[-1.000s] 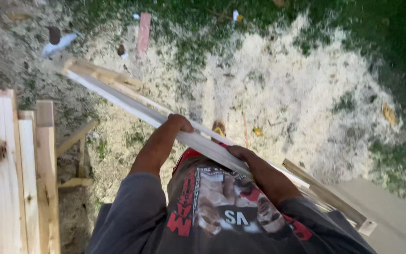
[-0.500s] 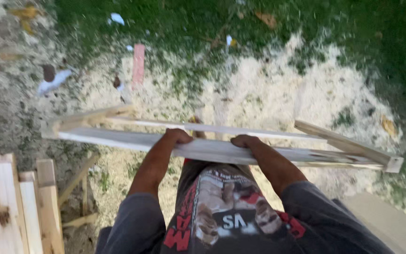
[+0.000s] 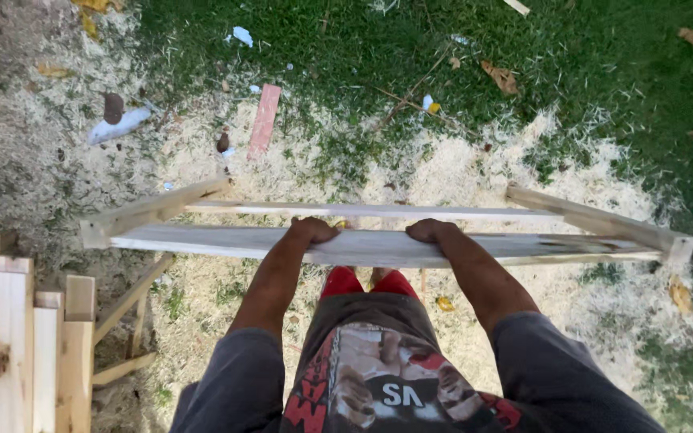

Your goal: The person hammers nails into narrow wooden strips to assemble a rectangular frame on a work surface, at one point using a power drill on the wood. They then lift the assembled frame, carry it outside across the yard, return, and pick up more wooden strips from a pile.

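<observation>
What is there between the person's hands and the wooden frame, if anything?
Nothing visible. The left hand and the right hand both grip the near board of the wooden frame directly, with the fingers curled over its far edge. The frame is held above the sawdust-covered ground.

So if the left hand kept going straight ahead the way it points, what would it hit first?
Probably the thin far rail of the wooden frame, just beyond the near board that the left hand grips; depth is unclear, so it might pass over it.
</observation>
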